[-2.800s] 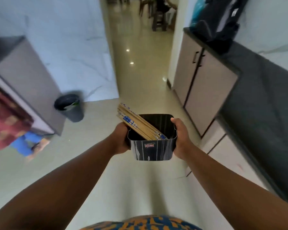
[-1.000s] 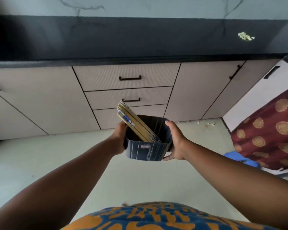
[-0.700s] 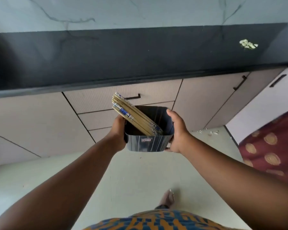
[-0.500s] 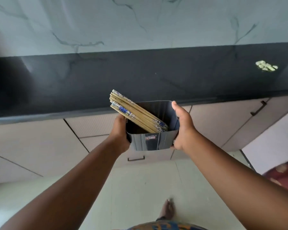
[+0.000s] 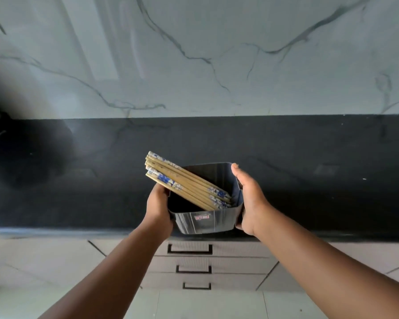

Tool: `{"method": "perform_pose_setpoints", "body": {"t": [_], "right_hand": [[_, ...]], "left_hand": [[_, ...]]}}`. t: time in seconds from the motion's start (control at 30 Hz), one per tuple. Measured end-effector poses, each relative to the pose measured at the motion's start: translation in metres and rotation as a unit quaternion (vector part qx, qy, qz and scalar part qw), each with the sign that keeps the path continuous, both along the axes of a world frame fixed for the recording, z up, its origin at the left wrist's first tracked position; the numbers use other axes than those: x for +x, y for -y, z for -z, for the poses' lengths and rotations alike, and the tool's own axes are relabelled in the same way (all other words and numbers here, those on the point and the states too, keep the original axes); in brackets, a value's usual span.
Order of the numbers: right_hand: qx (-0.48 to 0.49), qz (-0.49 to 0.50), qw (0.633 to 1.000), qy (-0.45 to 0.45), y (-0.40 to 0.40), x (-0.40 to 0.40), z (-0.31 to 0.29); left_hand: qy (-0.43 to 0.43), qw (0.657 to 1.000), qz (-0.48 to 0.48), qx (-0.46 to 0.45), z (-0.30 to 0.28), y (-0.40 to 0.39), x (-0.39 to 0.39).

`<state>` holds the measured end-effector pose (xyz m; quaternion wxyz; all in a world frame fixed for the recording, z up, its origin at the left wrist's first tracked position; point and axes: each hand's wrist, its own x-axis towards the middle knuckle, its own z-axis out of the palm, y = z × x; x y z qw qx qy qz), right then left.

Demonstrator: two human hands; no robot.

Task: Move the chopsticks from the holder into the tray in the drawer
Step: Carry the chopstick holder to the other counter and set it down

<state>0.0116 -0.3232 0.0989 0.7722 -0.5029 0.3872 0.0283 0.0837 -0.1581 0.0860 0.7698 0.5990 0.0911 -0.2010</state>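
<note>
The holder (image 5: 205,204) hung over the front edge of the counter (image 5: 309,171), between the left hand (image 5: 159,209) on its left wall and the right hand (image 5: 249,199) on its right wall. The chopsticks (image 5: 186,181) lay in the holder, slanted, their upper ends jutting past its left rim. Behind the holder the counter ran back to the wall (image 5: 194,54). Below the holder three drawers (image 5: 207,264) sat stacked one under another.

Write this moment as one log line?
hands: left and right hold holder | chopsticks: inside, leaning | drawers: closed
</note>
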Motion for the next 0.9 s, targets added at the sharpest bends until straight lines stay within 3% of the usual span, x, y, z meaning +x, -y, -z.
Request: {"method": "perform_pose_setpoints", "body": {"t": [0.2, 0.43, 0.73, 0.9], "right_hand": [[-0.029, -0.006, 0.998, -0.051, 0.013, 0.019, -0.002], [-0.036, 0.03, 0.997, -0.055, 0.016, 0.038, 0.013], [-0.03, 0.059, 0.996, -0.067, 0.008, 0.085, 0.016], [-0.032, 0.044, 0.996, -0.074, 0.009, 0.095, 0.022]], "left_hand": [[0.019, 0.988, 0.114, 0.101, 0.006, 0.002, 0.035], [-0.012, 0.973, 0.203, 0.107, 0.004, -0.003, 0.079], [-0.045, 0.979, 0.175, 0.094, 0.005, 0.005, 0.128], [-0.086, 0.984, 0.148, 0.04, 0.012, 0.008, 0.134]]}}
